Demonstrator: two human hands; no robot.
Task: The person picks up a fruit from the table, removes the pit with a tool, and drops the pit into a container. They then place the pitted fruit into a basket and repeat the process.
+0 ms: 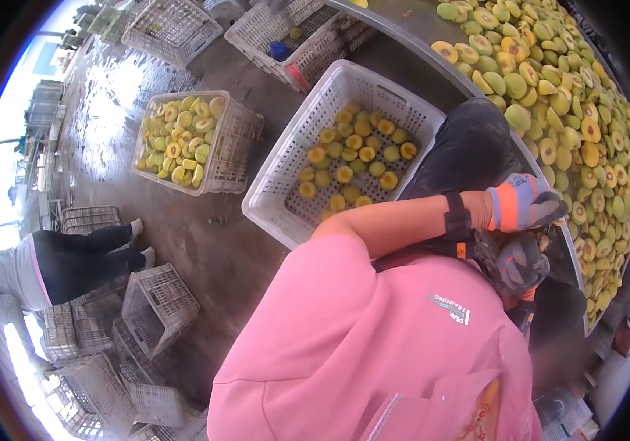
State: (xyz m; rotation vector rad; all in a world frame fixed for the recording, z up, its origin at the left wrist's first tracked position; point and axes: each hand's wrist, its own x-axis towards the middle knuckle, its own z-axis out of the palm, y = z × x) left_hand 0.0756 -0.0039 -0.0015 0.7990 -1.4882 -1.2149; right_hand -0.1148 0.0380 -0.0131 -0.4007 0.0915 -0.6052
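Note:
My left hand point(524, 204), in an orange and grey glove, is at the metal rim point(568, 257) of the fruit table. Its fingers are curled closed, and a small brownish thing shows by the fingertips, too little to name. Just below it, close to my body, my right hand point(522, 264) in a similar glove is also closed, and its contents cannot be made out. Halved green-yellow fruit point(557, 110) lies piled on the table beyond the rim. Beside my leg stands a white crate point(271, 195) with fruit halves on its bottom.
A second crate point(234, 151), full of fruit halves, stands on the wet floor to the left. More crates point(171, 33) are at the top. Several stacked crates point(157, 309) lie at the lower left, where another person point(72, 268) bends over.

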